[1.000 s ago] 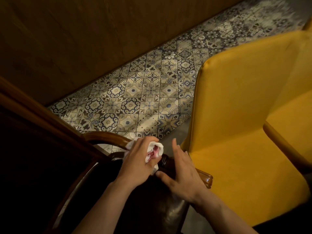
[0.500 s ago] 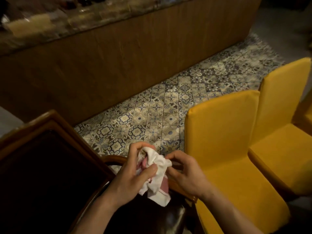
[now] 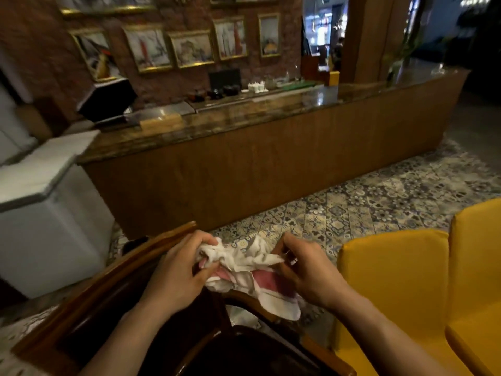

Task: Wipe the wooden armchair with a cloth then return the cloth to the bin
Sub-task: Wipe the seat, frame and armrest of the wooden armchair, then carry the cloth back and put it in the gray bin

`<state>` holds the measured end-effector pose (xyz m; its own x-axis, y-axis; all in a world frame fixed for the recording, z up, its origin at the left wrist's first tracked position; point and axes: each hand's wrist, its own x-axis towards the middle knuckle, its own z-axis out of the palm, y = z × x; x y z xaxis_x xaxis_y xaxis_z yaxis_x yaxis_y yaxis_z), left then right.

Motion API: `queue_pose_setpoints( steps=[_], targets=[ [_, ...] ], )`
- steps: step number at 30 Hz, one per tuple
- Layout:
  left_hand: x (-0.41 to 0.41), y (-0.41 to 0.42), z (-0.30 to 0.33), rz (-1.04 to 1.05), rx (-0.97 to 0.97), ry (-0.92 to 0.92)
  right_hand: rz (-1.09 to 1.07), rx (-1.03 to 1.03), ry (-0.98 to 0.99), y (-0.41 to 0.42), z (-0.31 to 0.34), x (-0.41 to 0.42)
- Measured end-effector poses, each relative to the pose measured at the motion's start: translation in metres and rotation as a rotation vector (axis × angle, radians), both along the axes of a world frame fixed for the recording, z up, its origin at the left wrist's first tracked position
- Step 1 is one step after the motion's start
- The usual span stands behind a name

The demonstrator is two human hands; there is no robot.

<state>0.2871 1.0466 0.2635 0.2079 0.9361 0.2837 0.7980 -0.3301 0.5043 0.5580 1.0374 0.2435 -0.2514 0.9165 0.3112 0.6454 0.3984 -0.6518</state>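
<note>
The cloth (image 3: 244, 270), white with a pink patch, is held above the wooden armchair (image 3: 113, 289), clear of its frame; the left hand (image 3: 179, 272) is closed around one bunched end, and the right hand (image 3: 306, 275) pinches the opposite edge. It appears light, limp and non-slippery, with a loose corner hanging toward the armchair. Judged best gathered into one fist before carrying; no bin is in view.

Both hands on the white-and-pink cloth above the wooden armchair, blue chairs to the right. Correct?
Not quite: the chairs to the right are yellow, not blue, as the head view shows. The rest holds: the left hand and the right hand both grip the white-and-pink cloth above the wooden armchair.
</note>
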Motion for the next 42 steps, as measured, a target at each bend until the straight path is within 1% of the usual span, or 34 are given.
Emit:
queue_pose_setpoints(
  steps=[3, 7, 11, 16, 20, 25, 31, 36, 39, 42],
  targets=[
    [-0.031, -0.018, 0.02, 0.084, 0.073, 0.023, 0.021, 0.096, -0.09, -0.007, 0.029, -0.032],
    [-0.073, -0.048, 0.053, 0.21, 0.155, 0.021, 0.012, 0.158, -0.117, -0.024, 0.071, -0.078],
    [-0.11, -0.089, 0.089, 0.24, 0.209, 0.021, 0.005, 0.21, -0.19, -0.047, 0.115, -0.118],
    [-0.147, -0.137, 0.141, 0.307, 0.304, 0.001, 0.001, 0.298, -0.203, -0.075, 0.166, -0.16],
    [-0.178, -0.176, 0.165, 0.371, 0.357, -0.006, 0.062, 0.364, -0.19, -0.096, 0.191, -0.196],
    [-0.213, -0.226, 0.184, 0.495, 0.408, 0.022, 0.194, 0.409, -0.162, -0.114, 0.212, -0.244],
    [-0.246, -0.286, 0.206, 0.741, 0.457, 0.112, 0.387, 0.433, -0.121, -0.128, 0.237, -0.308],
    [-0.265, -0.338, 0.219, 0.907, 0.442, 0.181, 0.538, 0.454, -0.077, -0.141, 0.246, -0.361],
    [-0.274, -0.381, 0.223, 1.06, 0.425, 0.209, 0.691, 0.445, -0.015, -0.16, 0.247, -0.4],
    [-0.276, -0.431, 0.224, 1.182, 0.366, 0.254, 0.83, 0.399, 0.027, -0.191, 0.243, -0.437]
  ],
)
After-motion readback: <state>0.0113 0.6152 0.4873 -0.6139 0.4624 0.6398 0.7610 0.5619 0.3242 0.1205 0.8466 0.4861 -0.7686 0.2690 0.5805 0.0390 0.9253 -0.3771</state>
